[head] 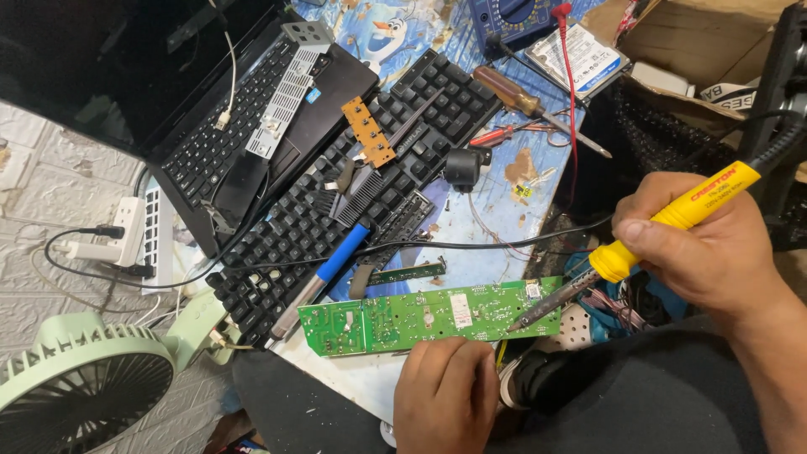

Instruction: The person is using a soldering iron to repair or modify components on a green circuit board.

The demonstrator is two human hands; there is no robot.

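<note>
Green circuit board point(429, 315) lying flat at the near edge of the bench, long side parallel to that edge. Left hand point(445, 395) curled against the board's near edge, fingers bent under; whether anything is pinched there cannot be told. Right hand point(702, 244) clenched around the yellow-handled soldering iron point(664, 223), its metal tip down on the board's right end. Second soldering iron with blue handle point(332, 267) resting just beyond the board's left end, across a black keyboard point(370, 176). Small orange circuit board point(368, 130) on top of that keyboard. Open laptop point(244, 126) towards the far left corner. Wooden-handled screwdriver point(525, 101) and hard drive point(580, 55) towards the far right. Pale green fan point(84, 387) off the near left corner.
</note>
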